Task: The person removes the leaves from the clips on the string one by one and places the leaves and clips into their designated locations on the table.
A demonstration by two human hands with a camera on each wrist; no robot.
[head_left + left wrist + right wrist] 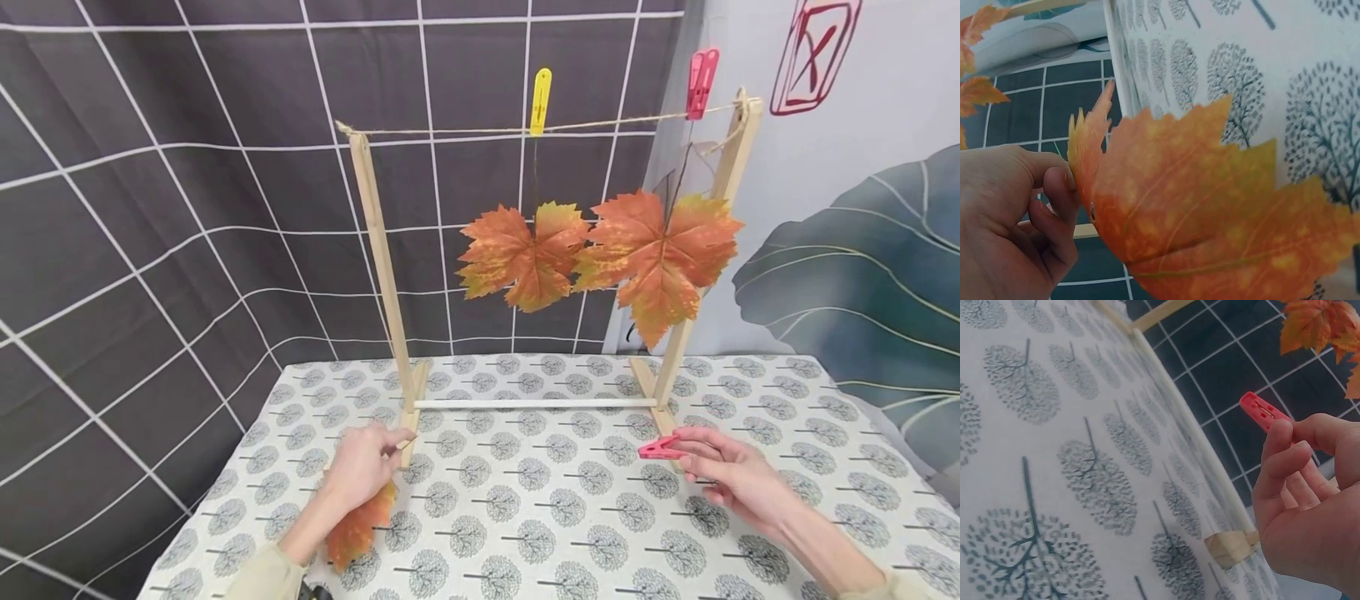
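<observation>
My left hand (365, 463) pinches an orange artificial maple leaf (362, 525) near its stem, low over the table's left side. In the left wrist view the leaf (1191, 212) spreads out beyond the thumb and fingers, its blade curved. On the right, my right hand (731, 475) pinches a pink clothespin (660, 449) between thumb and fingers, above the table by the stand's right foot. The right wrist view shows that clothespin (1263, 411) pointing away from the fingertips. Both hands are well below the string (450, 132) and apart from each other.
A wooden stand (384, 258) carries the string between two posts. A yellow clothespin (540, 102) and another pink clothespin (702, 83) hold two hanging maple leaves (528, 258) toward the right. A white rod (532, 404) joins the feet. A tree-patterned cloth (540, 508) covers the table.
</observation>
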